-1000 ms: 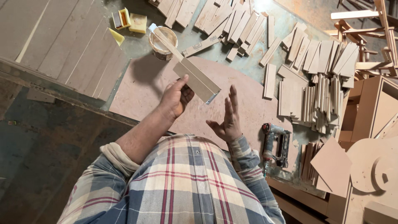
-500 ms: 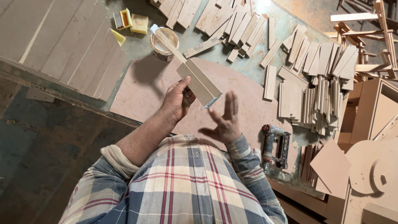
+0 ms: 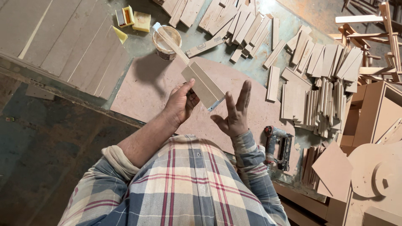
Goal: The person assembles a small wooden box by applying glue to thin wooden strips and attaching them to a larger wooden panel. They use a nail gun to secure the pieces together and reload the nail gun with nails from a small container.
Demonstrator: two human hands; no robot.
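My left hand (image 3: 181,103) grips the near end of a small piece made of joined flat wooden boards (image 3: 203,84), held up above a rounded brown fibreboard sheet (image 3: 146,90). My right hand (image 3: 235,113) is open just to the right of the piece, fingers spread and pointing up, its fingertips close to the piece's lower corner. Whether they touch it is unclear. Both forearms wear a plaid shirt, the left sleeve rolled up.
A small pot (image 3: 166,39) with a flat stick in it stands behind the piece. Several cut wooden strips (image 3: 234,21) lie at the back and in stacks (image 3: 318,100) on the right. A nail gun (image 3: 279,144) lies near my right elbow. Yellow blocks (image 3: 141,21) sit back left.
My right hand has risen and moved closer to the wooden piece. My left hand has kept hold of the piece with little movement.
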